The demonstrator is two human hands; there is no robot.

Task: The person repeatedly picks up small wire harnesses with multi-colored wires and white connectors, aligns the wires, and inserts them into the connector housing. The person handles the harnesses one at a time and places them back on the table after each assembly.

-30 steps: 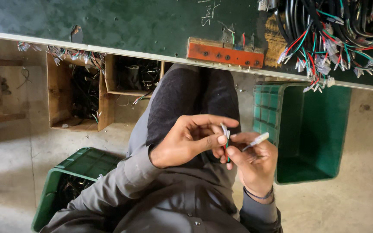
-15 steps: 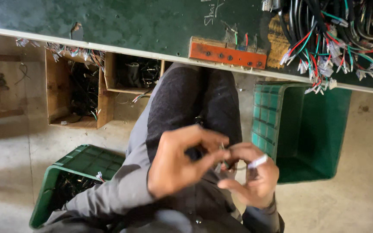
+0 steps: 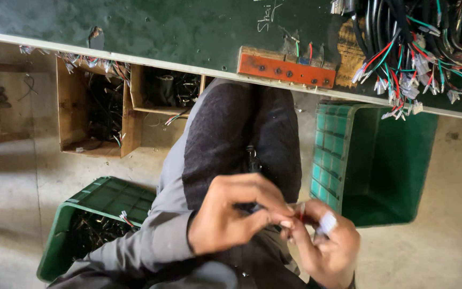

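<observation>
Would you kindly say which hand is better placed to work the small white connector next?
Probably the right hand: the white connector already sits in its fingers. The left hand only pinches the dark wire end beside it, above the lap.

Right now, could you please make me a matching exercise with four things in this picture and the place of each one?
Things:
1. orange block
2. wire bundle
3. white connector
4. wooden box

Places:
A. on the floor, under the bench edge
B. in the right hand
C. on the green bench, at its near edge
D. piled on the bench's right end

Pairs: 1-C, 2-D, 3-B, 4-A
</observation>
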